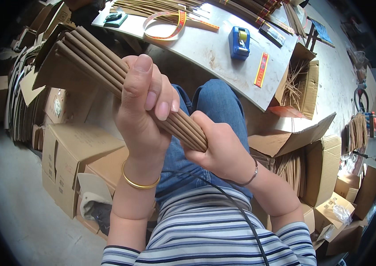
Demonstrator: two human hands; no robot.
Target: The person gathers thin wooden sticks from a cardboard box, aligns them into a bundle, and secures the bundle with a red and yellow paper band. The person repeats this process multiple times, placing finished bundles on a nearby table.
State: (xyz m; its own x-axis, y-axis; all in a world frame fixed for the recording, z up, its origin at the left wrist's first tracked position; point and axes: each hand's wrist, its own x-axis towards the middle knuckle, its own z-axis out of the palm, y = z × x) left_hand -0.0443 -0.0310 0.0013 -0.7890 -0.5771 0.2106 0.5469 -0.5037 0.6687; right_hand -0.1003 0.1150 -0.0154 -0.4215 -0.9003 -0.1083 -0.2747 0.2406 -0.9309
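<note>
Both hands grip a bundle of brown sticks (108, 66) above the lap: left hand (141, 111) fingers wrapped mid-bundle, right hand (216, 148) closed on its near end. Seemingly squaring the ends; next needs even tapping.

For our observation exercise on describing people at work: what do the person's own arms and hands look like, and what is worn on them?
Both forearms are bare. The left hand has a plain gold bangle at its wrist; its fingernails are short and unpainted. The right hand has a thin dark bracelet at its wrist. Short sleeves of a blue, grey and white striped knit top cover the upper arms. A thin black cable crosses the top.
</note>
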